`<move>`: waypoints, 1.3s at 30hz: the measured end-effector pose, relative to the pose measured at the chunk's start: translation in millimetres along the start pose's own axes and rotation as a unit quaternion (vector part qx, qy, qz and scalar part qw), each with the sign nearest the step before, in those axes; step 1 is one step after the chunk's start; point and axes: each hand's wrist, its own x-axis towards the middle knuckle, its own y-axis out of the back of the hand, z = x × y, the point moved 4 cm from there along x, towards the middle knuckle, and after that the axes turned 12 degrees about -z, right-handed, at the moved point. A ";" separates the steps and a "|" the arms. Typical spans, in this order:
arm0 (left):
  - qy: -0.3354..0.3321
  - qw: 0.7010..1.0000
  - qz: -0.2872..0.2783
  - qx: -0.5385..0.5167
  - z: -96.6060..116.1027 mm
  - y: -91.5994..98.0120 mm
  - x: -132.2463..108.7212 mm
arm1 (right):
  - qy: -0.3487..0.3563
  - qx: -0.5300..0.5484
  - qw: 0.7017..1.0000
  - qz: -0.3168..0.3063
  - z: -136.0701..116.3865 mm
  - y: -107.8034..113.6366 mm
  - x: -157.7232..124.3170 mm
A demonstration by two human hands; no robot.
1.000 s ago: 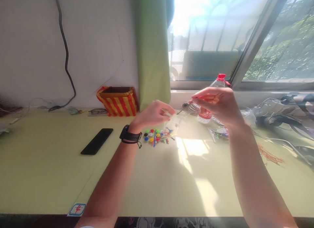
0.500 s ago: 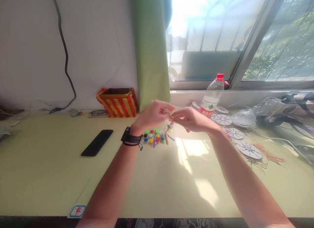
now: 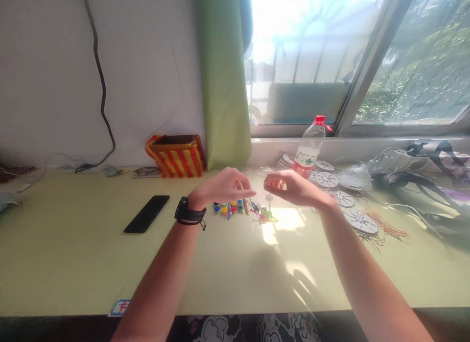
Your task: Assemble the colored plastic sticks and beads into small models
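My left hand (image 3: 224, 186), with a black watch on the wrist, hovers above a cluster of small coloured caps and sticks (image 3: 235, 207) on the pale green table (image 3: 73, 263). Its fingers are pinched together on something too small to name. My right hand (image 3: 290, 187) is level with it, a little to the right, fingers curled in a pinch. A thin pin-like piece (image 3: 269, 201) hangs under the right fingers, over more loose coloured bits (image 3: 265, 216). The two hands are a short gap apart.
A black phone (image 3: 146, 213) lies left of my left arm. A red and yellow striped box (image 3: 176, 156) stands at the wall by a green curtain (image 3: 222, 82). A water bottle (image 3: 307, 151), several white discs (image 3: 362, 220), headphones and cables (image 3: 411, 180) fill the right side.
My right hand came down from beside the bottle to meet the left, then the two drew slightly apart. More coloured pieces now lie on the table below the right hand.
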 end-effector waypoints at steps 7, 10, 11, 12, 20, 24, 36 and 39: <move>-0.029 0.990 0.110 -0.079 2.7 -25.0 -13.0 | 0.035 -0.003 0.997 0.063 -7.9 -10.3 -25.2; -0.034 0.968 0.191 -0.158 0.6 -46.6 -20.1 | 0.048 -0.011 0.992 0.117 -11.1 -15.7 -32.1; -0.028 0.962 0.196 -0.189 -1.9 -57.9 -21.1 | 0.048 -0.013 0.992 0.117 -11.8 -19.3 -34.1; -0.018 0.961 0.175 -0.215 -4.8 -71.6 -20.7 | 0.046 -0.011 0.992 0.113 -12.5 -22.9 -36.1; -0.014 0.918 0.055 -0.392 -28.4 -143.0 -10.0 | 0.050 0.033 0.993 0.104 -19.3 -46.4 -44.5; -0.059 0.914 0.048 -0.398 -29.9 -145.6 -8.8 | 0.039 0.043 0.993 0.106 -14.0 -52.1 -46.2; -0.029 0.950 0.117 -0.287 -31.9 -143.6 -14.4 | 0.035 0.074 0.993 0.082 -9.4 -57.0 -47.6; -0.027 0.951 0.107 -0.290 -31.9 -147.4 -13.2 | 0.016 0.069 0.997 0.044 -8.8 -59.2 -46.6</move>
